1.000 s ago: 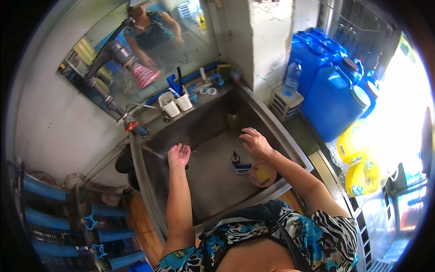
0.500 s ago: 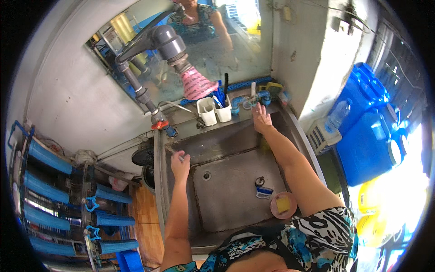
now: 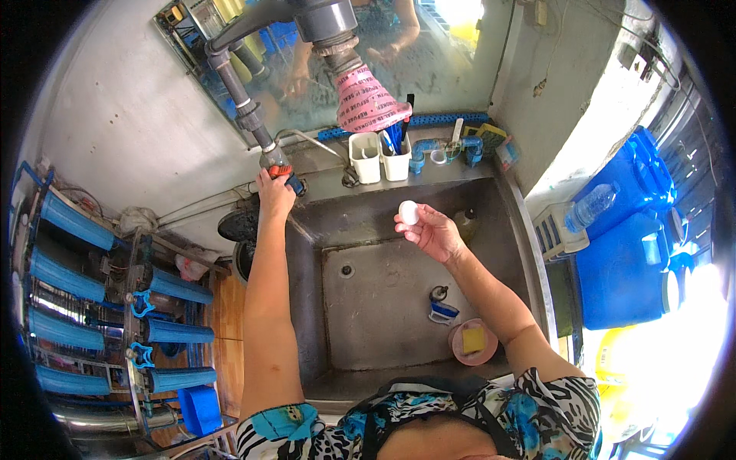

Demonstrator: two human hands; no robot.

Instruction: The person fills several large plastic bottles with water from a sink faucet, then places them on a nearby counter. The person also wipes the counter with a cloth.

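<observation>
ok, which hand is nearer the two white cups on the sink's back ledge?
Right. The right hand, holding a small white cap, hovers over the basin just below the white cups. The left hand is farther off to their left, gripping the red valve handle on the grey pipe.

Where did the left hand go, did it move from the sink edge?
Yes. The left hand went from the sink rim up to the red valve on the pipe.
</observation>
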